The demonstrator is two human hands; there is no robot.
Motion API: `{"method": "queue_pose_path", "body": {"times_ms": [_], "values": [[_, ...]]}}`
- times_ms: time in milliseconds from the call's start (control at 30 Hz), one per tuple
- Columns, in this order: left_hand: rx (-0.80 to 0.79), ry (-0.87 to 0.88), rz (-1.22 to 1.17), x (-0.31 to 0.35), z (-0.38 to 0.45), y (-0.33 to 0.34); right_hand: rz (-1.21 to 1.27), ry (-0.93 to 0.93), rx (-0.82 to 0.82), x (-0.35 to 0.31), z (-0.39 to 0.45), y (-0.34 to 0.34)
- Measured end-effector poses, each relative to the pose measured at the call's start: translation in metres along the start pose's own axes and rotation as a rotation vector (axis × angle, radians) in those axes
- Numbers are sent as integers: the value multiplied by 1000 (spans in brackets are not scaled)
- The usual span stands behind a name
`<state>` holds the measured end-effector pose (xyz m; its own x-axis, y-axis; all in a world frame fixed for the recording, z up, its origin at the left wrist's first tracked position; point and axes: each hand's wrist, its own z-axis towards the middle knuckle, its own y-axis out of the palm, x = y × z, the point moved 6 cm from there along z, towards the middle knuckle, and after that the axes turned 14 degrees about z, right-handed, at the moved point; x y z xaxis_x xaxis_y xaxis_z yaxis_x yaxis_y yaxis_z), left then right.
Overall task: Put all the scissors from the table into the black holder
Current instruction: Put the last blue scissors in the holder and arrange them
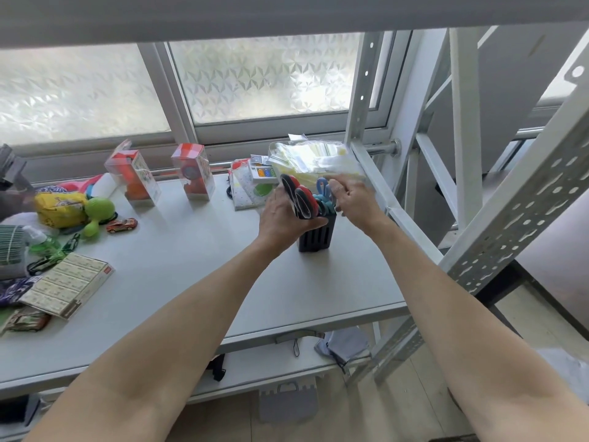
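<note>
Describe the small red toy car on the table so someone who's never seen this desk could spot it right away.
Start at the grey table under the frosted window and look to the cluttered left side. Just right of the green plush turtle, on bare tabletop, lies the toy car. It is the only small red and orange car standing alone; the other cars nearby are darker and lie among the clutter near the table's left edge.

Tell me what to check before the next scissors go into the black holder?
1. Black holder standing upright on the table: ok.
2. Left hand steadying the holder: ok, it wraps its top.
3. Red scissors seated in the holder: cannot tell, the blades are hidden.
4. Blue scissors by the right hand: cannot tell if gripped.
5. Free slot left: cannot tell, handles cover the top.
6. More scissors lying on the table: cannot tell among the clutter.
</note>
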<state>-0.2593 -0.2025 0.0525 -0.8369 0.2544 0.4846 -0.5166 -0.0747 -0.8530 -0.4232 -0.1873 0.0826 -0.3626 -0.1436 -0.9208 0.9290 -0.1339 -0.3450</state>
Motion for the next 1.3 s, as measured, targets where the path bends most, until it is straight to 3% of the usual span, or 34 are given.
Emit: {"method": "queue_pose_path", "body": {"times_ms": [167, 300, 467, 633, 867, 1067, 1300], "values": [[-5, 68, -174, 8, 3, -11, -67, 55, -81, 0, 5, 1], [-112, 92, -282, 8, 10, -19, -56, 74, -163, -4, 3, 1], [-270, 119, -218, 3, 16, -11, -202, 45, -241, -15, 2, 3], [-366, 107, -221, -3, 28, -6, -367, 152, -431, -12, 4, 4], [-405, 96, -282, -7, 33, -3, -376, 97, -380, -16, 7, -4], [-368, 90, -293, -10, 35, 2, -486, 112, -435, -17, 4, 2], [-344, 105, -273, -9, 34, 3, -649, 73, -236, -29, 7, 23]]}}
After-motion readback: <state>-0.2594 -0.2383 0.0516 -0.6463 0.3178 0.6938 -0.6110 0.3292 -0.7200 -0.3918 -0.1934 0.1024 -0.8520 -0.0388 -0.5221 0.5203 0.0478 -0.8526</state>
